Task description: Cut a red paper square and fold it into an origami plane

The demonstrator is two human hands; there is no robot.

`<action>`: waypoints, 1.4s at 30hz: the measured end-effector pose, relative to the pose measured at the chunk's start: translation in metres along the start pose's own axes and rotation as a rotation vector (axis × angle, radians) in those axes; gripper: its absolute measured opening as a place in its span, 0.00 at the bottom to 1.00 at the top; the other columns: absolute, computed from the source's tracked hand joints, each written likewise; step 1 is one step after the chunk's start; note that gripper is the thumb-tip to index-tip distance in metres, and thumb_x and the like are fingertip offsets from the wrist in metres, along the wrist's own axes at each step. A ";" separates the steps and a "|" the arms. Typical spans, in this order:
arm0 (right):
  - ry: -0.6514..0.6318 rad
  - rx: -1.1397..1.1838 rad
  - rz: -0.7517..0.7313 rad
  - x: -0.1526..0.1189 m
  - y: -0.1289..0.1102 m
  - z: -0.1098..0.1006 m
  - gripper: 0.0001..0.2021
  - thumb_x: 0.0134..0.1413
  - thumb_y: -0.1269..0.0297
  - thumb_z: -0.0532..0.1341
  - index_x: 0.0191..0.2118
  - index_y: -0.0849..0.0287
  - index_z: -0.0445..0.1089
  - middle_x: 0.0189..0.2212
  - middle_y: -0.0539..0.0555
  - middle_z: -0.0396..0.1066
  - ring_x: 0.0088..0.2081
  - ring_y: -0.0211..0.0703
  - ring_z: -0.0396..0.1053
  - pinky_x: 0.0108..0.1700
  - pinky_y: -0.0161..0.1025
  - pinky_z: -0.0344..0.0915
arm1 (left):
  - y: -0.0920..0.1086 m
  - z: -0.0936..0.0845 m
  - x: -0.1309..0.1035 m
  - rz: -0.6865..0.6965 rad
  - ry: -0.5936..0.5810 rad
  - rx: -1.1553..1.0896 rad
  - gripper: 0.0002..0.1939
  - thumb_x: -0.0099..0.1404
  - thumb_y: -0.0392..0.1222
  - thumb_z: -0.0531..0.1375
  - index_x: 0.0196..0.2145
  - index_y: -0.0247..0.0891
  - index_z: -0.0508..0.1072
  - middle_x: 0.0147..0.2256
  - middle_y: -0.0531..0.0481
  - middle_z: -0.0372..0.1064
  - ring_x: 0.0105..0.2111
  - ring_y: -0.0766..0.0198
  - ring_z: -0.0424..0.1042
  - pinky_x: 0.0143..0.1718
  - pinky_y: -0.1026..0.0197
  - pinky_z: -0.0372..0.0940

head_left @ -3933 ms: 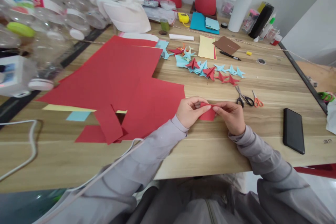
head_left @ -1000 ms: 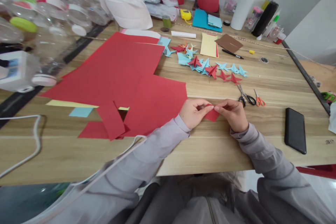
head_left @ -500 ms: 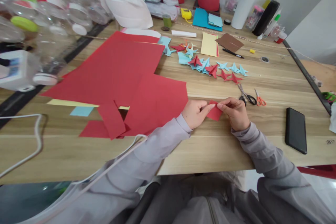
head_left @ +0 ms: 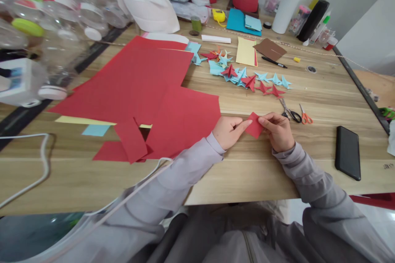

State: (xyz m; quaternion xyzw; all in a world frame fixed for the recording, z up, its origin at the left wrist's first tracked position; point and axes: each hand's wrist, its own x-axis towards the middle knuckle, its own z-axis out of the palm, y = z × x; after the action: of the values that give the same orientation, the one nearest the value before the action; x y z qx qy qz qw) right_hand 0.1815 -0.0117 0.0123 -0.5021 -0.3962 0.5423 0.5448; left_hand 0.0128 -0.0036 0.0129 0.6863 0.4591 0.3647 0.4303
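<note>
A small red paper square [head_left: 254, 126] is held above the table, turned so that one corner points up. My left hand [head_left: 227, 132] pinches its left corner between thumb and forefinger. On the right side, the thumb and fingers of my right hand [head_left: 277, 130] grip the other edge. Large red sheets [head_left: 191, 119] lie just left of my left hand. Beyond the hands, folded red and light blue paper shapes [head_left: 249, 82] are spread in loose rows. Whether the square has several layers cannot be made out.
Black-handled scissors [head_left: 291, 113] and orange scissors [head_left: 306, 118] lie beyond my right hand, a black phone [head_left: 347, 153] further right. Red strips [head_left: 131, 139] and a white cable [head_left: 46, 160] are at left. Plastic bottles [head_left: 61, 16] crowd the back left; a black pen [head_left: 274, 62] lies behind.
The small red square has turned and now shows more of its face, with a corner up. My right hand has shifted slightly up; my left hand has barely moved.
</note>
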 end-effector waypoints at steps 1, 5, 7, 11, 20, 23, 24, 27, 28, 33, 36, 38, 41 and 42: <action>0.006 -0.006 -0.004 0.000 0.000 0.000 0.12 0.31 0.58 0.73 0.21 0.58 0.72 0.17 0.47 0.70 0.18 0.33 0.63 0.20 0.32 0.61 | 0.000 0.000 0.000 -0.021 0.001 -0.039 0.26 0.63 0.55 0.54 0.13 0.38 0.56 0.10 0.57 0.54 0.14 0.72 0.57 0.19 0.66 0.52; -0.002 -0.021 -0.038 -0.001 0.004 -0.001 0.12 0.34 0.59 0.72 0.22 0.59 0.72 0.19 0.47 0.71 0.20 0.33 0.64 0.23 0.33 0.63 | -0.002 0.004 0.000 -0.068 -0.032 -0.221 0.19 0.60 0.55 0.58 0.21 0.36 0.66 0.15 0.55 0.63 0.16 0.70 0.65 0.20 0.67 0.58; -0.013 -0.032 -0.050 -0.002 0.004 -0.001 0.11 0.36 0.59 0.72 0.22 0.59 0.72 0.19 0.48 0.71 0.20 0.33 0.64 0.24 0.34 0.64 | -0.003 0.004 0.001 -0.089 -0.083 -0.301 0.18 0.59 0.55 0.59 0.24 0.36 0.69 0.17 0.53 0.67 0.17 0.69 0.67 0.20 0.67 0.60; -0.086 -0.101 -0.034 -0.006 0.001 0.000 0.13 0.40 0.56 0.70 0.23 0.59 0.70 0.18 0.46 0.68 0.20 0.32 0.62 0.23 0.33 0.61 | -0.001 0.002 0.001 -0.167 -0.148 -0.407 0.21 0.56 0.56 0.62 0.20 0.35 0.69 0.17 0.52 0.67 0.15 0.70 0.65 0.18 0.67 0.60; -0.226 -0.302 -0.128 -0.011 -0.003 0.003 0.19 0.44 0.50 0.66 0.20 0.59 0.64 0.15 0.45 0.60 0.19 0.31 0.54 0.21 0.32 0.52 | 0.002 0.006 -0.004 -0.165 -0.273 -0.378 0.18 0.56 0.52 0.61 0.19 0.34 0.70 0.17 0.52 0.67 0.17 0.68 0.67 0.19 0.66 0.62; -0.253 -0.309 -0.155 -0.011 -0.002 0.002 0.18 0.45 0.50 0.66 0.20 0.58 0.64 0.17 0.46 0.60 0.21 0.33 0.55 0.23 0.33 0.53 | 0.002 0.006 -0.005 -0.103 -0.233 -0.257 0.16 0.60 0.47 0.56 0.19 0.35 0.69 0.15 0.54 0.63 0.18 0.68 0.67 0.19 0.67 0.60; -0.259 -0.316 -0.165 -0.011 -0.002 0.002 0.17 0.45 0.50 0.66 0.21 0.58 0.65 0.17 0.46 0.60 0.21 0.33 0.55 0.23 0.33 0.54 | 0.002 0.006 -0.006 -0.083 -0.233 -0.215 0.17 0.60 0.46 0.55 0.18 0.35 0.68 0.15 0.54 0.62 0.18 0.68 0.66 0.19 0.67 0.58; -0.263 -0.324 -0.161 -0.011 0.000 0.003 0.16 0.45 0.52 0.67 0.23 0.58 0.66 0.18 0.46 0.61 0.22 0.33 0.56 0.24 0.33 0.55 | 0.003 0.005 -0.005 -0.004 -0.198 -0.115 0.18 0.60 0.43 0.53 0.15 0.35 0.64 0.14 0.55 0.57 0.17 0.71 0.58 0.19 0.66 0.52; -0.260 -0.312 -0.146 -0.012 0.000 0.004 0.16 0.44 0.52 0.67 0.23 0.58 0.66 0.18 0.46 0.62 0.22 0.33 0.57 0.24 0.33 0.55 | 0.003 0.004 -0.005 0.021 -0.181 -0.091 0.18 0.59 0.43 0.52 0.14 0.36 0.63 0.14 0.56 0.55 0.17 0.71 0.55 0.19 0.66 0.50; -0.236 -0.233 -0.056 -0.011 0.001 0.005 0.16 0.42 0.52 0.68 0.23 0.59 0.67 0.18 0.46 0.64 0.21 0.32 0.58 0.23 0.32 0.55 | 0.005 0.004 -0.005 0.069 -0.157 -0.069 0.16 0.56 0.39 0.53 0.13 0.36 0.60 0.13 0.57 0.50 0.17 0.72 0.52 0.19 0.66 0.48; -0.176 -0.185 -0.032 -0.010 0.001 0.003 0.16 0.41 0.52 0.68 0.23 0.59 0.66 0.17 0.47 0.66 0.20 0.32 0.59 0.23 0.33 0.54 | 0.007 0.003 -0.005 0.022 -0.182 -0.119 0.14 0.55 0.38 0.53 0.14 0.36 0.63 0.13 0.56 0.58 0.16 0.72 0.58 0.20 0.67 0.53; -0.139 -0.158 -0.016 -0.008 0.001 0.002 0.16 0.40 0.52 0.68 0.22 0.59 0.66 0.17 0.47 0.66 0.20 0.33 0.60 0.23 0.33 0.55 | 0.007 0.002 -0.004 -0.043 -0.205 -0.180 0.12 0.55 0.37 0.53 0.15 0.35 0.66 0.14 0.54 0.63 0.17 0.70 0.63 0.20 0.68 0.58; -0.094 -0.122 0.008 -0.005 -0.001 0.000 0.16 0.39 0.53 0.69 0.22 0.59 0.66 0.16 0.46 0.65 0.19 0.32 0.59 0.22 0.32 0.54 | 0.007 0.001 -0.004 -0.100 -0.202 -0.255 0.11 0.54 0.37 0.54 0.17 0.34 0.69 0.16 0.52 0.67 0.17 0.69 0.66 0.21 0.67 0.63; -0.074 -0.107 0.012 -0.003 -0.001 -0.001 0.15 0.38 0.54 0.69 0.22 0.59 0.66 0.16 0.46 0.65 0.18 0.32 0.58 0.22 0.32 0.53 | 0.006 0.001 -0.004 -0.111 -0.193 -0.273 0.10 0.54 0.37 0.54 0.18 0.34 0.70 0.16 0.51 0.68 0.17 0.69 0.66 0.21 0.67 0.63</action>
State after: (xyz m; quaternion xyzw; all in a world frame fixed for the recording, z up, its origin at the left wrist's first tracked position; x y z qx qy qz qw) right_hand 0.1823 -0.0147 0.0138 -0.5126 -0.4413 0.5419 0.4988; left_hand 0.0141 -0.0093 0.0180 0.6271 0.3991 0.3316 0.5810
